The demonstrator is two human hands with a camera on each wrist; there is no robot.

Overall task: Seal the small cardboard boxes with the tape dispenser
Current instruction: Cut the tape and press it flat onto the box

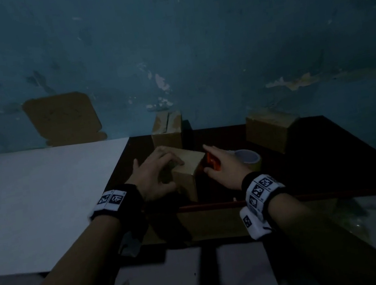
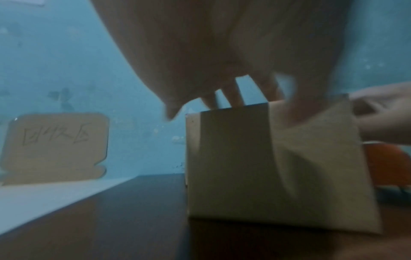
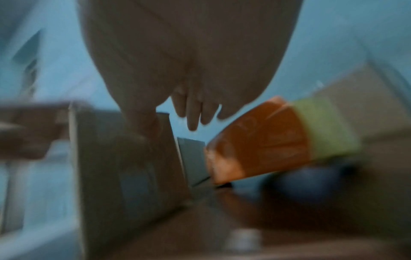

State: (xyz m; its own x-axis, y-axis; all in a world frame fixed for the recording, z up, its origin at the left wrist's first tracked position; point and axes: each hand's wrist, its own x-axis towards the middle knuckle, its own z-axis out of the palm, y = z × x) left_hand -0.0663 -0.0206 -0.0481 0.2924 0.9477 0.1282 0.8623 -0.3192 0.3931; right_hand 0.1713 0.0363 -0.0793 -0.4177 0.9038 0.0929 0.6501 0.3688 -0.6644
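Note:
A small cardboard box (image 1: 190, 164) stands closed on the dark table (image 1: 318, 159), a strip of tape running down its near side (image 2: 233, 167). My left hand (image 1: 171, 169) lies over its top near edge, with bent fingers (image 2: 231, 95) on the lid and the thumb against the side. An orange tape dispenser (image 1: 213, 164) with a pale tape roll (image 1: 249, 157) lies just right of the box. My right hand (image 1: 209, 160) hovers over it with straight fingers (image 3: 193, 114). The thumb touches the box's right side (image 3: 124, 167), and the dispenser (image 3: 255, 140) lies loose beyond the fingertips.
Two more cardboard boxes stand at the back of the table, one behind the centre box (image 1: 168, 130) and one at the right (image 1: 270, 127). A white board (image 1: 44, 200) covers the left. A cardboard sheet (image 1: 64, 119) leans on the blue wall.

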